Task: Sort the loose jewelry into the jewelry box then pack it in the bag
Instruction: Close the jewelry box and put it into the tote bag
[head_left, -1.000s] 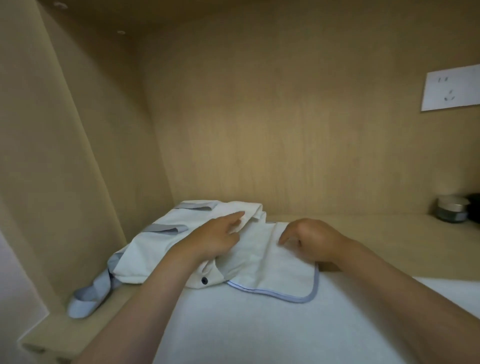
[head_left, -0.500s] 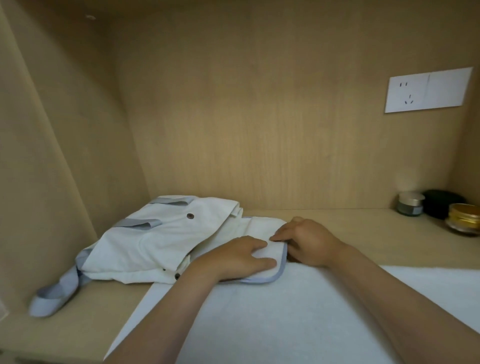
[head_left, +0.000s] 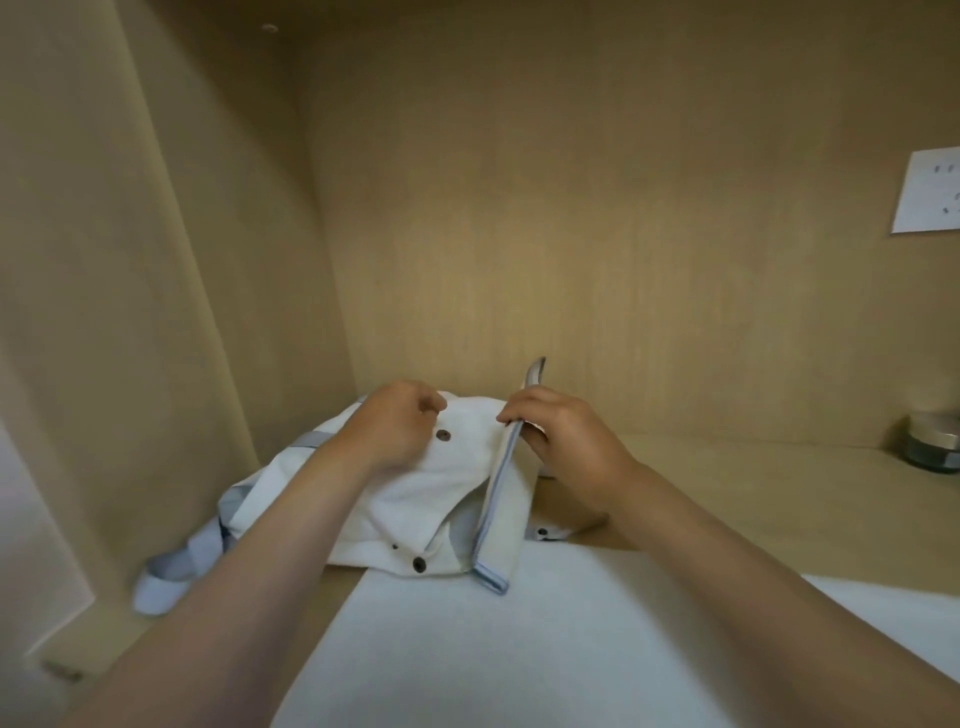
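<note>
**Head view: bag flap raised on edge**

Wooden walls (head_left: 571, 234) enclose the shelf (head_left: 727, 493) at the left and back. A white cloth (head_left: 519, 649) covers the shelf's near part. The white bag (head_left: 405, 509) lies at the cloth's far left edge, partly hidden by the left forearm. The right hand (head_left: 566, 441) grips the bag's blue-trimmed flap (head_left: 501, 499), which stands upright. The left hand (head_left: 389, 426) lies curled on the bag, and I cannot tell whether it holds the fabric. A jar (head_left: 932, 441) stands far right.

Tan wood alcove walls (head_left: 623, 234), white wall socket (head_left: 930, 192), dim light

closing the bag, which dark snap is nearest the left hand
The snap on the top panel, just below the left hand; the others sit along the near edge.
</note>
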